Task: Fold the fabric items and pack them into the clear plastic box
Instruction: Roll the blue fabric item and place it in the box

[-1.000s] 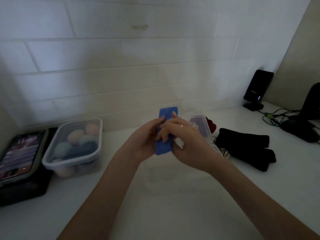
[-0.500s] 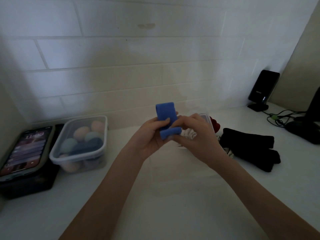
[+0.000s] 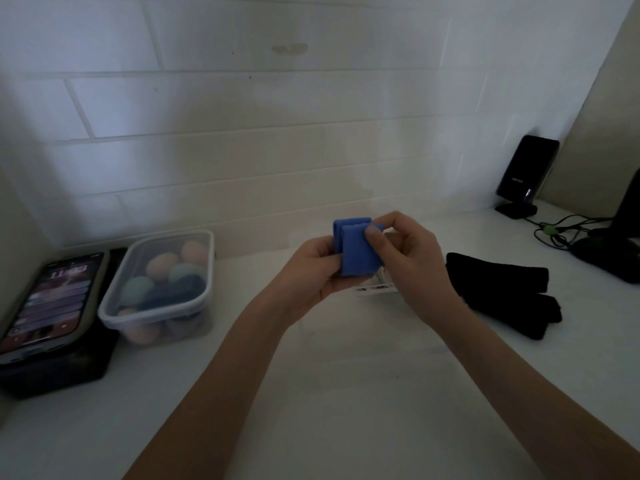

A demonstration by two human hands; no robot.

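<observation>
Fold step nearly done: left hand (image 3: 313, 268) and right hand (image 3: 407, 258) pinch doubled blue cloth (image 3: 358, 249) mid-air over counter (image 3: 346, 393); next, judged, carry it left into box (image 3: 157, 311), fold kept pinched.

A small bright-blue fabric piece (image 3: 358, 251), folded over on itself into a thick little packet, stands upright above the tabletop at centre. At about nine o'clock from it sits a clear plastic box (image 3: 114, 306) with a pale rim, holding rounded pastel bundles. At three o'clock, black folded fabric (image 3: 502, 289) lies flat.
</observation>
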